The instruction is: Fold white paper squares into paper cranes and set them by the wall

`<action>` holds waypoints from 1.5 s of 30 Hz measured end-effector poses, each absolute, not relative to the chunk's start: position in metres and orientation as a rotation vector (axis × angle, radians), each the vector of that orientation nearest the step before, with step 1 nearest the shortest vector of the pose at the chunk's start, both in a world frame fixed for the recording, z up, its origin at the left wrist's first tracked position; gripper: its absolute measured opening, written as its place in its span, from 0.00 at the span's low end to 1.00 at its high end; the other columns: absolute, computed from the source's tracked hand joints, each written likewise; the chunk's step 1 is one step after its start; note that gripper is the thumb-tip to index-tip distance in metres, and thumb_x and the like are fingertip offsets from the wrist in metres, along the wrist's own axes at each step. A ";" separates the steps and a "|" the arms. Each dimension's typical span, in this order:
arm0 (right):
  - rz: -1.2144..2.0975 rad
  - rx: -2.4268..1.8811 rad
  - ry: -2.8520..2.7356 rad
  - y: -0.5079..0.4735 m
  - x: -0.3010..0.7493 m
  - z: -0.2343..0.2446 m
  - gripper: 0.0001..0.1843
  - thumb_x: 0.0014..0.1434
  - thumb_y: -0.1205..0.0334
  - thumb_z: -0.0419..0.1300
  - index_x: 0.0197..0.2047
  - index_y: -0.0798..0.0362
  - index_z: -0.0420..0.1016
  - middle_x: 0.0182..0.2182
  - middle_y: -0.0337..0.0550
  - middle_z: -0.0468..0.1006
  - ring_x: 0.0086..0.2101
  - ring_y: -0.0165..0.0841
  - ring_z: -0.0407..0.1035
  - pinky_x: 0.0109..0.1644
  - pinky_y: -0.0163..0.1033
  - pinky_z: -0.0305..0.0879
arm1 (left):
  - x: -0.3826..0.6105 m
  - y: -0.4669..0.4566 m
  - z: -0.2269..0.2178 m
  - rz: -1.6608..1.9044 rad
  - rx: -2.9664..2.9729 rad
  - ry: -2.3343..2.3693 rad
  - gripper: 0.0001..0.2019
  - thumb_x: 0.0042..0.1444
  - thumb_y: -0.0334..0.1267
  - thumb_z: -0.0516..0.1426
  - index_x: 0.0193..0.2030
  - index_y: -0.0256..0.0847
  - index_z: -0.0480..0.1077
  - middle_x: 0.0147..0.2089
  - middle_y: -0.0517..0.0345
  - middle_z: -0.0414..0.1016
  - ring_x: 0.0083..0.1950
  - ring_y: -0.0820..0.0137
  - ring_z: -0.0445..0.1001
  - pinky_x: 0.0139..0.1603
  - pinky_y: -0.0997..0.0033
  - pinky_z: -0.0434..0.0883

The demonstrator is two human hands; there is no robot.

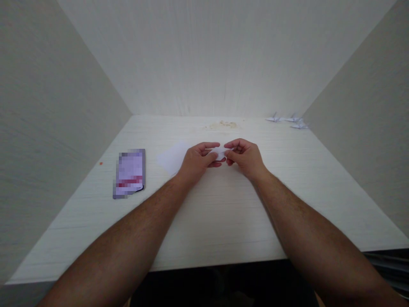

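A small piece of folded white paper point(219, 152) is held between my two hands, above the middle of the table. My left hand point(200, 158) grips its left part between thumb and fingers. The fingertips of my right hand point(244, 154) pinch its right end. Part of the paper is hidden behind the fingers, so its full folded shape cannot be made out. A flat sheet of white paper point(172, 157) lies on the table just left of my left hand, partly covered by it.
The pale table point(217, 226) is closed in by a back wall point(204, 59) and two side walls. Several folded white paper figures point(298, 123) sit in the far right corner. A blurred-out rectangular device point(129, 172) lies at left, near a small orange spot point(101, 163).
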State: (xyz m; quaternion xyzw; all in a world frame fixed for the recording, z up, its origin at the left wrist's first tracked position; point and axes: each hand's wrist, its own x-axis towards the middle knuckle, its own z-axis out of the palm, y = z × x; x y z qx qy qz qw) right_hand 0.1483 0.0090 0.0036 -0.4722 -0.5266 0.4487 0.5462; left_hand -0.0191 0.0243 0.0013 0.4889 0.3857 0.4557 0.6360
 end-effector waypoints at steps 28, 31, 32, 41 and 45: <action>0.924 -1.123 -1.142 0.008 0.144 -0.003 0.07 0.49 0.63 0.66 0.34 0.52 0.83 0.19 0.36 0.77 0.21 0.28 0.71 0.27 0.36 0.68 | -0.019 0.021 0.001 1.059 1.166 0.824 0.16 0.48 0.36 0.67 0.44 0.37 0.75 0.36 0.54 0.82 0.40 0.66 0.82 0.44 0.61 0.81; 0.912 -1.131 -1.127 0.007 0.143 -0.002 0.07 0.49 0.63 0.65 0.33 0.52 0.83 0.18 0.35 0.76 0.21 0.29 0.71 0.26 0.36 0.68 | -0.019 0.020 0.002 1.056 1.177 0.833 0.16 0.47 0.36 0.67 0.44 0.37 0.75 0.36 0.55 0.82 0.40 0.66 0.82 0.45 0.60 0.81; 0.909 -1.125 -1.124 0.007 0.143 -0.002 0.07 0.49 0.64 0.65 0.33 0.51 0.83 0.18 0.35 0.76 0.21 0.28 0.71 0.26 0.36 0.68 | -0.019 0.020 0.003 1.055 1.180 0.832 0.16 0.46 0.35 0.67 0.44 0.37 0.75 0.36 0.55 0.82 0.40 0.66 0.82 0.45 0.60 0.81; 0.886 -1.043 -1.109 0.007 0.141 -0.003 0.06 0.50 0.68 0.63 0.31 0.51 0.80 0.17 0.33 0.75 0.19 0.26 0.69 0.25 0.33 0.65 | -0.017 0.019 0.004 1.067 1.203 0.825 0.16 0.44 0.34 0.67 0.42 0.36 0.75 0.36 0.55 0.82 0.37 0.69 0.81 0.43 0.61 0.81; 0.905 -1.077 -1.100 0.008 0.140 -0.001 0.09 0.49 0.66 0.64 0.36 0.51 0.80 0.19 0.32 0.76 0.20 0.27 0.70 0.25 0.35 0.67 | -0.016 0.018 0.005 1.082 1.203 0.829 0.16 0.45 0.33 0.67 0.43 0.36 0.75 0.35 0.57 0.82 0.35 0.70 0.80 0.42 0.63 0.81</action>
